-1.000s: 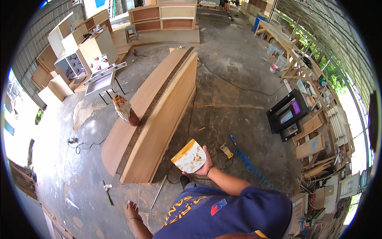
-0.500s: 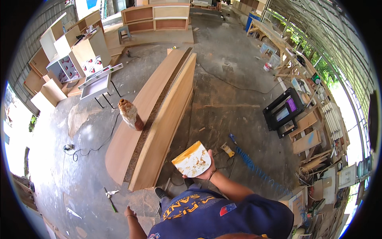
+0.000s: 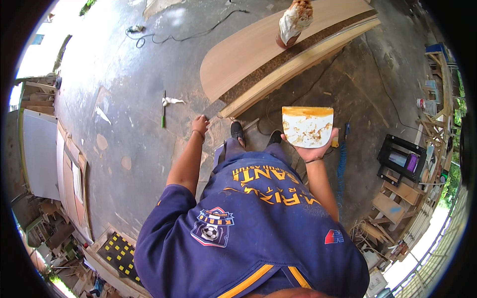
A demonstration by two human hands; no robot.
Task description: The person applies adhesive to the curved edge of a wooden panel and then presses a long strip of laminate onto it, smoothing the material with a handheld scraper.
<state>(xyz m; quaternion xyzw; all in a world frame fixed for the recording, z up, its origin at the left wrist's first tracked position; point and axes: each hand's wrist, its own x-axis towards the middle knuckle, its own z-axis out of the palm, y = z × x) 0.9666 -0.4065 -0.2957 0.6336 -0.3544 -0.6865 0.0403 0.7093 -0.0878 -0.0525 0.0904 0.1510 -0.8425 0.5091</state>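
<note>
My right hand grips a flat white putty board from below, with the thumb at its side. The board has one straight edge and a rounded end; an orange-yellow band and brown smears cover its face. My left hand hangs with nothing in it, fingers loosely curled but apart, near the close corner of a long wooden panel. On that panel's top stands a brown container crusted with white and rust-coloured material. A dark strip and a pale wood edge run along the panel's side.
On the floor to the left lie a green-handled tool beside a white scrap, and a corded power tool. A blue coiled air hose runs at my right, near a black frame. Wood offcuts crowd the right side.
My view has tilted down and swung left, so the panel sits higher and further right. My left hand has come forward beside the panel's corner. The board remains in my right hand.
</note>
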